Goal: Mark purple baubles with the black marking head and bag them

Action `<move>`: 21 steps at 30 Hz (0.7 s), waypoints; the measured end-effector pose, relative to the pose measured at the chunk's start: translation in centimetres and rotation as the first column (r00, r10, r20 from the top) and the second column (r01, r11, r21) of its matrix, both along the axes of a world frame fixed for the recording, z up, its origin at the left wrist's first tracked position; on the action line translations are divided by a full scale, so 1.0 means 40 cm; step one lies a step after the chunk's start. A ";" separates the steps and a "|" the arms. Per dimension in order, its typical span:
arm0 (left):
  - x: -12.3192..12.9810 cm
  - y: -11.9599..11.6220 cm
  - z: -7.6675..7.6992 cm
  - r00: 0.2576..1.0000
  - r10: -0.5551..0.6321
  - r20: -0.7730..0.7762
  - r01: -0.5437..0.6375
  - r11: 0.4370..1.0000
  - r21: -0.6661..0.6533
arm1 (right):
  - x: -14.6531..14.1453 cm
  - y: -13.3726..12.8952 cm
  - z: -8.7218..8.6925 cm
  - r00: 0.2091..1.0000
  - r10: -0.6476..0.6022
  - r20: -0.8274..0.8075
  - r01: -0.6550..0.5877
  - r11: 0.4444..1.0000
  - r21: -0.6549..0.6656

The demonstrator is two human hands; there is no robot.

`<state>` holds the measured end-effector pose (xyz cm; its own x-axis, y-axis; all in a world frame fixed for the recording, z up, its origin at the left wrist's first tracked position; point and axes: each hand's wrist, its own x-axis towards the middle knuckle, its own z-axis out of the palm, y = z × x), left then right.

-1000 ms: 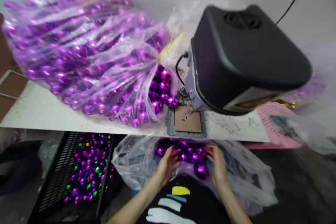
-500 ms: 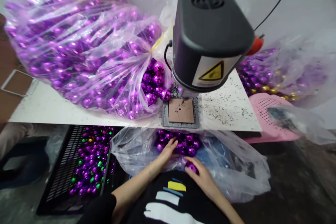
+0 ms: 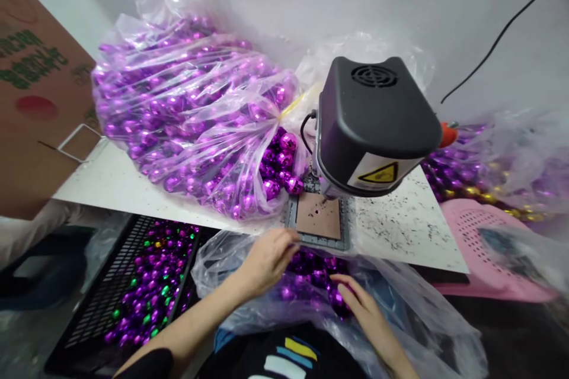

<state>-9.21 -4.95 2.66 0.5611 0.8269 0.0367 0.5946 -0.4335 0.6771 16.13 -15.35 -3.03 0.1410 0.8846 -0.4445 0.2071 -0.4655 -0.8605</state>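
Note:
My left hand (image 3: pixel 269 262) is raised to the front edge of the table, just left of a drill machine's base. Its fingers are curled together, and whatever lies between them is hidden from me. Lower right, my right hand (image 3: pixel 365 311) reaches over shiny purple balls (image 3: pixel 306 275) in an open clear plastic bag (image 3: pixel 413 302) on my lap. Those fingers are stretched and slightly apart, touching the balls. Above the hands stands the black drill head (image 3: pixel 377 124) with a yellow warning label. Beneath it a brown square plate (image 3: pixel 318 216) with a small dark hole rests on the grey base (image 3: pixel 291 213).
A large tied bag of purple balls (image 3: pixel 191 124) fills the table's left. Dark shavings litter the white tabletop (image 3: pixel 400 225). Below left is a black crate (image 3: pixel 102 296) of purple and green balls. A pink perforated basket (image 3: pixel 480 243) and a cardboard box (image 3: pixel 40 100) flank the table.
My left hand has risen from the balls in the bag to the table edge, its fingers now curled. My right hand has shifted slightly right among the balls. The head view has tilted up.

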 end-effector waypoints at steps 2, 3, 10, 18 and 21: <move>-0.002 0.070 0.031 0.989 0.142 -0.042 -0.123 0.944 0.306 | -0.018 0.019 0.025 0.991 0.017 -0.133 -0.022 0.999 -0.037; -0.010 0.095 0.031 0.976 0.204 -0.073 -0.158 0.901 0.404 | -0.025 0.028 0.037 0.979 0.017 -0.205 -0.027 0.998 -0.048; -0.013 0.038 0.000 0.952 0.285 0.111 -0.305 0.872 0.383 | -0.057 0.083 0.095 0.889 0.030 -0.458 0.002 0.998 0.069; 0.136 -0.014 0.010 0.756 0.401 0.517 0.104 0.706 -0.701 | -0.092 0.121 0.082 0.981 0.023 -0.192 0.044 0.940 0.339; 0.143 -0.008 -0.009 0.659 0.470 0.587 0.186 0.654 -0.733 | -0.098 0.123 0.072 0.999 0.011 -0.053 0.012 0.911 0.412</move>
